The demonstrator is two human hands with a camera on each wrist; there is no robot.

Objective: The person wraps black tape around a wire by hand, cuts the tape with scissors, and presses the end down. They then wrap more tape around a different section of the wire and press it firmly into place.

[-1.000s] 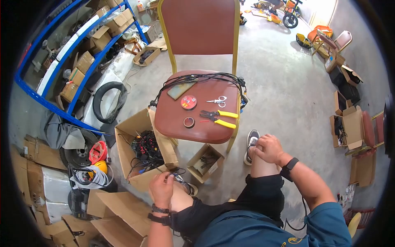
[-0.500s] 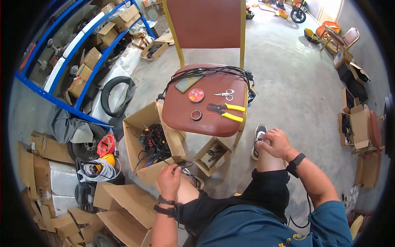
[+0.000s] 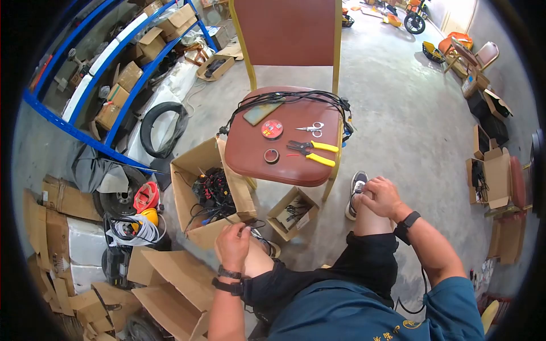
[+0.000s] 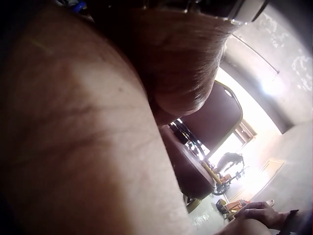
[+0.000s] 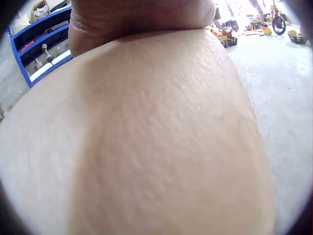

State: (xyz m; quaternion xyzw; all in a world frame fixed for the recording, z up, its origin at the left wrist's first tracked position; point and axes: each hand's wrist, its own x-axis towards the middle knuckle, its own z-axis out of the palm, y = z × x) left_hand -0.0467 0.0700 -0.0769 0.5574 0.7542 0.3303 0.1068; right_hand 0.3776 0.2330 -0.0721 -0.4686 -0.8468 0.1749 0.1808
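Observation:
My left hand (image 3: pixel 232 248) rests on the left knee and my right hand (image 3: pixel 382 199) on the right knee, fingers loosely bent, holding nothing. In front, a red-brown padded chair (image 3: pixel 250 162) bears several things. Yellow-handled wire strippers (image 3: pixel 315 153) lie at the seat's right, with small scissors (image 3: pixel 311 129) behind them. A red-labelled tape roll (image 3: pixel 272 129) sits mid-seat, and a smaller dark tape roll (image 3: pixel 271 156) nearer me. Behind these lie a phone-like flat slab (image 3: pixel 263 112) and a bundle of black cables (image 3: pixel 290 98) whose ends hang over both sides. Both wrist views mostly show bare leg.
Left of the chair stands a cardboard box (image 3: pixel 183 187) of tangled wires; a smaller box (image 3: pixel 287 227) sits below the seat. Open cartons (image 3: pixel 170 284), a helmet (image 3: pixel 147 196) and a blue shelf rack (image 3: pixel 122 122) line the left. More boxes (image 3: pixel 495 176) stand along the right wall.
The head view has shifted, so the chair and its things appear farther right and slightly higher. Both hands stay on the knees, and nothing on the seat has moved.

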